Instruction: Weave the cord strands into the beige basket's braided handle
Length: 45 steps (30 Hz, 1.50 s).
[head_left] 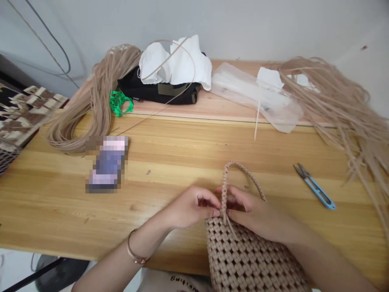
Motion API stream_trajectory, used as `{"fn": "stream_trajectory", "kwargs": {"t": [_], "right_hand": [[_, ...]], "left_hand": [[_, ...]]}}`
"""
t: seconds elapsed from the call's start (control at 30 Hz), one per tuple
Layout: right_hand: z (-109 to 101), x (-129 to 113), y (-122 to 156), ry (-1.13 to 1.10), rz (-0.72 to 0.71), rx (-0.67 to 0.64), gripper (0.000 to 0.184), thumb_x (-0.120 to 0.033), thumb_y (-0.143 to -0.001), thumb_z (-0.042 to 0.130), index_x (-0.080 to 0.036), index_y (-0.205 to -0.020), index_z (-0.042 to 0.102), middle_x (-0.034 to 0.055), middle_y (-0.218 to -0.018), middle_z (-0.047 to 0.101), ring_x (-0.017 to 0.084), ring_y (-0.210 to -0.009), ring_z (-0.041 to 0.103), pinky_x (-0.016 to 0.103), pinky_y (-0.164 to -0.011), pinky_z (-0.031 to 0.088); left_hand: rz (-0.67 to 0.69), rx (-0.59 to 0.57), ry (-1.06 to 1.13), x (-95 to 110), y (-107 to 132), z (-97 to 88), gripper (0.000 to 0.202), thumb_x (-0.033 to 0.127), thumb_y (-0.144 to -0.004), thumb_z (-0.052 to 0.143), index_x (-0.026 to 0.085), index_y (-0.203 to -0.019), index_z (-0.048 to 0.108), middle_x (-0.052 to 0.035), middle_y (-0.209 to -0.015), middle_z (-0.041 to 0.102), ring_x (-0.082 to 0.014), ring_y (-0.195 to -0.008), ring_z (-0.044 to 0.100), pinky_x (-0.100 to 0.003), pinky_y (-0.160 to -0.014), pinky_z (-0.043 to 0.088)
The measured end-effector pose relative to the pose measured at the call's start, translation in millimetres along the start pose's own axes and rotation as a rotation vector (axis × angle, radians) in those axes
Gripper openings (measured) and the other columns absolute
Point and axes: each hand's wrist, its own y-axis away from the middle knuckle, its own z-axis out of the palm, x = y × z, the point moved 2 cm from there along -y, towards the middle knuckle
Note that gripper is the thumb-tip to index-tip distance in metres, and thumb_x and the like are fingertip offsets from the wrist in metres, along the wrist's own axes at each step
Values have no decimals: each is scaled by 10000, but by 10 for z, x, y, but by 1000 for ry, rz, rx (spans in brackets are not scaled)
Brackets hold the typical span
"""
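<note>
A tan woven basket bag (243, 255) leans at the table's front edge, its open-weave side facing me. Its braided handle (225, 182) arches up from the rim. My left hand (194, 207) pinches at the base of the handle from the left, thumb and index finger together at the rim. From the right, my right hand (249, 209) closes around the same spot, with its thumb on the rim and fingers behind the handle. A short loose strand end (231, 229) hangs down over the weave just below. The fingertips partly hide the joint between handle and rim.
Blue thread snips (316, 188) lie to the right. A blurred-out phone-like object (107, 164) lies left. Bundles of tan strands (100, 89) stand at both back corners. Along the back are a black pouch (146, 91), white paper (188, 61), clear plastic (258, 95) and green netting (120, 103).
</note>
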Motion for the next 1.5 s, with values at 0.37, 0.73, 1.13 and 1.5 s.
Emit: {"fn": "stream_trajectory", "kwargs": {"t": [0.37, 0.73, 1.13, 1.5], "right_hand": [[49, 9, -65, -64, -47, -18, 344, -184, -794, 577, -195, -1126, 487, 43, -1083, 602, 154, -987, 571, 303, -928, 426], [95, -156, 116, 538, 24, 196, 236, -145, -897, 342, -188, -781, 543, 28, -774, 590, 176, -747, 526, 307, -673, 364], [90, -108, 130, 630, 10, 138, 247, -178, -870, 405, -181, -662, 537, -30, -598, 538, 112, -568, 477, 234, -531, 287], [210, -148, 108, 926, 58, 232, 244, -193, -811, 379, -180, -600, 500, 25, -589, 589, 144, -534, 474, 275, -512, 212]], "left_hand": [[30, 1, -53, -16, -5, 4, 71, 59, -673, 635, 114, -694, 673, -15, -685, 652, -108, -640, 549, -230, -627, 398], [102, 92, -388, 57, 69, 42, 75, 92, -722, 595, 140, -755, 643, -5, -721, 628, -116, -674, 538, -218, -618, 419], [96, 89, -734, 198, 152, 43, 139, 104, -761, 524, 159, -780, 650, 14, -721, 637, -109, -639, 504, -210, -592, 381], [139, 45, -795, 221, 183, 94, 192, 88, -743, 437, 160, -731, 615, 11, -688, 553, -118, -652, 476, -225, -609, 364]]}}
